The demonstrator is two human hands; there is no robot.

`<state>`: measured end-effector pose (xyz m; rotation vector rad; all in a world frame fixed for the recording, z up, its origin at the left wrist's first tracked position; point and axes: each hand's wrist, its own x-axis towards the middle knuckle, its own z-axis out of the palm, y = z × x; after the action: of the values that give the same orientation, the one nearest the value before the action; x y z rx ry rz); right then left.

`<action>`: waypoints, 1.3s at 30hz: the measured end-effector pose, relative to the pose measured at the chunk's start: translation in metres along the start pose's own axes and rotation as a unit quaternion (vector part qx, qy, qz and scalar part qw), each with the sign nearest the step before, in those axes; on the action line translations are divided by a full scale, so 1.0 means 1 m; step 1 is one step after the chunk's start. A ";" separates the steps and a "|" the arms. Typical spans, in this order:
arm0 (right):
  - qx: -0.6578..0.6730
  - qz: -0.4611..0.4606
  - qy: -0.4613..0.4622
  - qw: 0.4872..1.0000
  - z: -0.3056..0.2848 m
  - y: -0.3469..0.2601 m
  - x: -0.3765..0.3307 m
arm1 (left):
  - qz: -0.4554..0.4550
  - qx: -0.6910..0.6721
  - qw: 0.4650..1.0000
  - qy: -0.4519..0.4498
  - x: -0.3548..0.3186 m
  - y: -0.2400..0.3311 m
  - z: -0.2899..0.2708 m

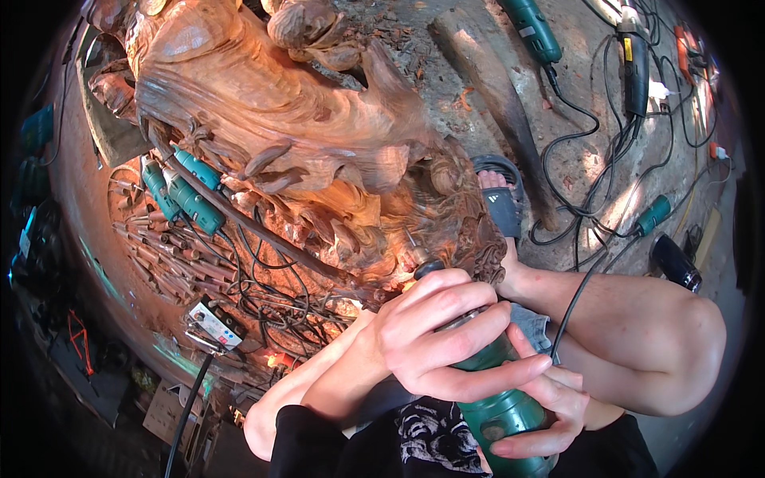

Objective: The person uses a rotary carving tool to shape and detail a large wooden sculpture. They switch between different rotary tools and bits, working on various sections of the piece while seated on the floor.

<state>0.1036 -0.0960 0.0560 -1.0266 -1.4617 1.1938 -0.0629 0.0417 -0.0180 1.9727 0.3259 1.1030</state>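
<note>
Both my hands are wrapped round a green electric die grinder [498, 406], held slantwise in front of my lap. My left hand [438, 331] grips its upper body near the dark collar, fingers closed. Lower down, my right hand [554, 406] closes round the rear of the body. A thin bit [412, 241] juts from the front of the tool close to the brown wood carving [271, 103]; I cannot tell whether it touches. The carving, with flowing drapery-like folds and knobbly pieces, fills the upper left and middle.
Left of the carving lie green power tools [191, 203], several chisels [187, 263] and tangled cables [279, 315]. A white-faced control box [213, 325] is below them. On the right are a wooden log [498, 103], another green tool [532, 32], a black tool [635, 72] and looping cords.
</note>
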 end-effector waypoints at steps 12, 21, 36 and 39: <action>-0.053 -0.116 0.106 0.986 0.008 0.010 0.002 | -0.003 0.030 0.999 -0.035 0.010 0.011 0.011; -0.136 0.060 -0.045 0.988 -0.118 -0.031 -0.013 | -0.072 0.097 0.983 0.137 0.052 0.033 0.087; -0.328 0.168 -0.128 0.921 -0.171 0.040 0.061 | -0.050 0.422 0.899 0.106 0.048 -0.038 0.101; -0.387 0.056 -0.130 0.911 -0.166 0.050 0.057 | -0.046 0.427 0.896 0.108 0.042 -0.040 0.090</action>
<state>0.2570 -0.0015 0.0268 -1.5295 -2.1991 0.8393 0.0400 0.0418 -0.0486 2.5337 1.1776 1.2336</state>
